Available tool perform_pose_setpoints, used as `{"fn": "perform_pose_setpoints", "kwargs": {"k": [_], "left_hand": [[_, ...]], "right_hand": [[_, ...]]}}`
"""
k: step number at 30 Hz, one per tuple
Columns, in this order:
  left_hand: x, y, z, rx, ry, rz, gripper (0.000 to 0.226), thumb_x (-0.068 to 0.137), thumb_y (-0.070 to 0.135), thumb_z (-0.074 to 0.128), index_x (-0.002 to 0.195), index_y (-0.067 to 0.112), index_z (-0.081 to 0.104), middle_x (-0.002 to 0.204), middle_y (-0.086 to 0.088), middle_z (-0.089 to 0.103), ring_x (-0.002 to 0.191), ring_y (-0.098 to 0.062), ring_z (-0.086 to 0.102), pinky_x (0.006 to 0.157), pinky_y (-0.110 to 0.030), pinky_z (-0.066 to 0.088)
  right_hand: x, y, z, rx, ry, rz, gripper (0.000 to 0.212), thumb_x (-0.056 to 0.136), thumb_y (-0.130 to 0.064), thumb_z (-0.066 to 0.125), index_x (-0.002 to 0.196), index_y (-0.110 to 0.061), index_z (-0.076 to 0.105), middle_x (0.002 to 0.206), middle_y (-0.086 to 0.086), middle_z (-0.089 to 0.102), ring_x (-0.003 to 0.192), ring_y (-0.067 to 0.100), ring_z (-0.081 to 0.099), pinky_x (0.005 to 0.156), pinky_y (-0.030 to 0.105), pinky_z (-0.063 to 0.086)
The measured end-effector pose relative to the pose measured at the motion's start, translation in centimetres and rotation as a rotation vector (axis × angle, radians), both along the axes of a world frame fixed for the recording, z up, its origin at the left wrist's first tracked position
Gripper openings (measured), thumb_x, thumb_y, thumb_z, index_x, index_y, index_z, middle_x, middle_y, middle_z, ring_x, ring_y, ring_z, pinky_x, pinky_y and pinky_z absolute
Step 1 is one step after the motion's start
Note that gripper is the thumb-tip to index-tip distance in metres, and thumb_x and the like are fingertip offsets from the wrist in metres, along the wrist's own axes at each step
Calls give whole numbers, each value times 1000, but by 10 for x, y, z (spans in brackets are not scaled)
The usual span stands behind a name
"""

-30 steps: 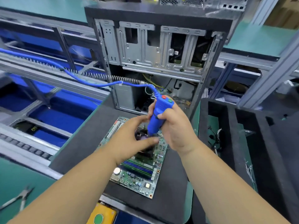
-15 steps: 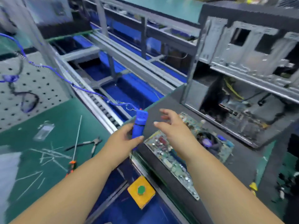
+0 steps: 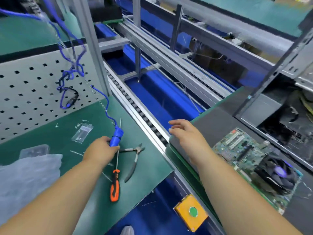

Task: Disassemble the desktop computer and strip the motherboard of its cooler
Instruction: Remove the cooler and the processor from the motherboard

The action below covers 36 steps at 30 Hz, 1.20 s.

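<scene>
My left hand (image 3: 100, 150) grips the blue electric screwdriver (image 3: 116, 138) low over the green side bench, its coiled blue cable (image 3: 103, 99) running up to the left. My right hand (image 3: 186, 133) hovers with relaxed, spread fingers above the left edge of the dark foam pad (image 3: 218, 122), holding nothing. The green motherboard (image 3: 240, 150) lies on that pad at the right, with the black fan cooler (image 3: 276, 172) still sitting on it. The open computer case (image 3: 279, 102) stands behind the board at the far right.
On the green bench (image 3: 50, 136) lie an orange-handled screwdriver (image 3: 115, 185), pliers (image 3: 133, 158), small plastic bags (image 3: 82, 133) and bubble wrap (image 3: 25, 180). A pegboard (image 3: 30, 92) stands at the left. A roller conveyor (image 3: 135, 106) runs between bench and pad; a yellow box with a green button (image 3: 191, 212) sits below.
The view swung left. The blue screwdriver passed from my right hand to my left and went down onto the green bench. My right hand let go and now hovers open.
</scene>
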<state>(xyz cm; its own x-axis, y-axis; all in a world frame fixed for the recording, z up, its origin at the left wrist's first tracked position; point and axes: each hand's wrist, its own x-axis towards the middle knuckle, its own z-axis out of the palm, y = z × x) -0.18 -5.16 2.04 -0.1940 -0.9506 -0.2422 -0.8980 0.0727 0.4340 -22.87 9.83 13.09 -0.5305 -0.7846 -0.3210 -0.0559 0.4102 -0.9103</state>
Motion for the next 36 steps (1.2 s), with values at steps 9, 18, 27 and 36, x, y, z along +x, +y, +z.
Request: {"fn": "perform_pose_setpoints", "kwargs": {"k": [9,18,27,36], "left_hand": [[17,-25,-24,48,-87,-107,32,79,41,71,106,29,58,86,7,58,79,-22,57,63,-29,39],[-31,-3,8,-239,-68,-249,37,81,36,68,111,19,56,111,-5,58,106,-30,56,90,-41,42],[-153,109,64,-172,528,-745,25,82,17,72,103,23,60,94,9,55,84,-7,54,79,-20,43],[-245,236,85,-72,497,-1001,43,83,33,72,121,26,53,108,10,49,101,-10,53,91,-31,46]], "right_hand": [[35,-41,-19,42,-18,-1,22,81,-37,61,104,-38,64,108,-14,65,100,9,60,85,31,47],[14,7,-15,-15,-55,-150,15,88,-26,62,100,-33,67,97,-10,66,78,8,59,74,27,47],[-66,136,-4,-53,10,-436,17,92,-13,57,95,-27,66,92,-5,62,73,2,60,66,18,45],[-152,293,-14,258,285,-659,21,89,-23,62,110,-24,60,106,-3,60,70,9,57,52,22,43]]}}
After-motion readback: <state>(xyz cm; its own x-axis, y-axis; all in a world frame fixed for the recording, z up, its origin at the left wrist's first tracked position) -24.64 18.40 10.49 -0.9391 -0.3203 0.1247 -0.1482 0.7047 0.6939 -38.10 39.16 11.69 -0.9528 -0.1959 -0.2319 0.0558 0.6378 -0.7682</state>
